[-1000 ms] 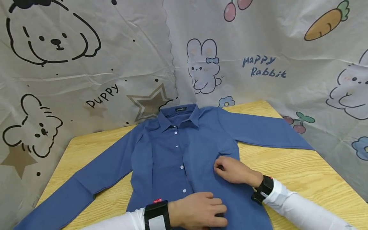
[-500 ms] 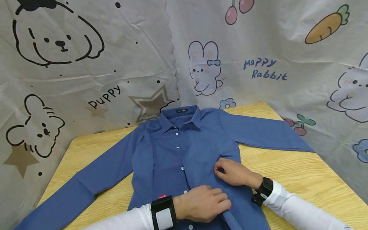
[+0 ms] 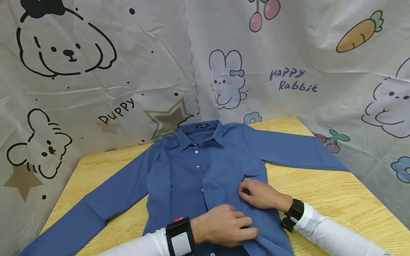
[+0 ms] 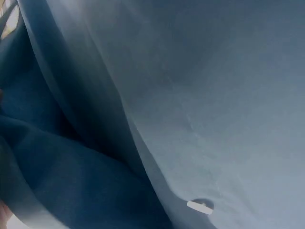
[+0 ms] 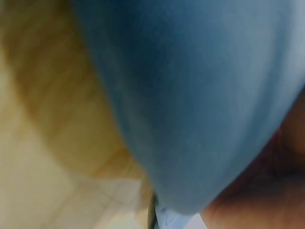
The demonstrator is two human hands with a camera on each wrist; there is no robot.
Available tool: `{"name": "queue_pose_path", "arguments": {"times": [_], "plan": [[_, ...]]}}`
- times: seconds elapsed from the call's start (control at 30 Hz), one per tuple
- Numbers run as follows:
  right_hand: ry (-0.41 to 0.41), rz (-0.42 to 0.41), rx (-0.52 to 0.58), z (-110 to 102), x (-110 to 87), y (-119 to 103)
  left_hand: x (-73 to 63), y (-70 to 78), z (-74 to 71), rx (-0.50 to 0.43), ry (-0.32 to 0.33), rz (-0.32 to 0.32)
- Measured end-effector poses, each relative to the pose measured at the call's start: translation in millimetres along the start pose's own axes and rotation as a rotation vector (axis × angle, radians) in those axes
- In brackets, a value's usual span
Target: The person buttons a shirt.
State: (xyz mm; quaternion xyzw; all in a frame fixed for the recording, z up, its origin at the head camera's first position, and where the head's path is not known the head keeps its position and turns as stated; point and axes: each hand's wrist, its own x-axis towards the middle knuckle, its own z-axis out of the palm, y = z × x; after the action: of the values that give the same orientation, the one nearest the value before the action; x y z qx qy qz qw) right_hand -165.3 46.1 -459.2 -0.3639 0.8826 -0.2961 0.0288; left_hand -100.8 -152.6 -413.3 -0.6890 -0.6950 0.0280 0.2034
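A blue long-sleeved button-up shirt lies front up on the table, its collar at the far end and both sleeves spread. My left hand pinches the edge of its right-side front panel low down, the fingertips partly hidden by cloth. Higher on the same panel, near the side seam, my right hand pinches a bit of fabric between thumb and curled fingers. Close up in the left wrist view are blue folds with a white button. A hanging fold of shirt fills much of the right wrist view.
The wooden table shows on both sides of the shirt. A pale printed cloth hangs close behind it and at both sides. The right-hand sleeve reaches the table's right edge; the left-hand sleeve runs toward the near left.
My left hand has moved slightly up and taken hold of the lower front panel, whose edge has lifted and shifted right, uncovering a darker gap below. The right hand keeps its place.
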Motion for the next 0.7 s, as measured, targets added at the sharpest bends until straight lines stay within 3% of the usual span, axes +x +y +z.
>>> {"name": "queue_pose_path", "arguments": {"times": [0.1, 0.23, 0.33, 0.43, 0.53, 0.63, 0.7], "plan": [[-0.005, 0.013, -0.017, 0.3, -0.6, -1.0, -4.0, 5.9, -8.3, -0.017, 0.019, 0.038], [-0.017, 0.106, -0.092, -5.0, -6.5, -3.9, -9.1, 14.5, -17.3, -0.090, 0.026, 0.068], [-0.031, 0.170, -0.169, -13.1, -12.2, -5.5, -12.6, 17.9, -19.7, -0.164, -0.025, 0.090], [-0.057, 0.211, -0.222, -20.0, -14.9, -6.2, -18.0, 19.5, -18.1, -0.237, -0.136, 0.112], [-0.093, 0.247, -0.255, -23.9, -16.2, -5.4, -23.9, 23.0, -12.9, -0.341, -0.232, 0.083], [-0.114, 0.268, -0.259, -26.6, -18.6, -3.6, -28.3, 29.1, -6.8, -0.451, -0.255, 0.033], [-0.115, 0.271, -0.260, -28.6, -20.7, -2.2, -29.5, 33.7, -3.9, -0.477, -0.236, 0.032]]}}
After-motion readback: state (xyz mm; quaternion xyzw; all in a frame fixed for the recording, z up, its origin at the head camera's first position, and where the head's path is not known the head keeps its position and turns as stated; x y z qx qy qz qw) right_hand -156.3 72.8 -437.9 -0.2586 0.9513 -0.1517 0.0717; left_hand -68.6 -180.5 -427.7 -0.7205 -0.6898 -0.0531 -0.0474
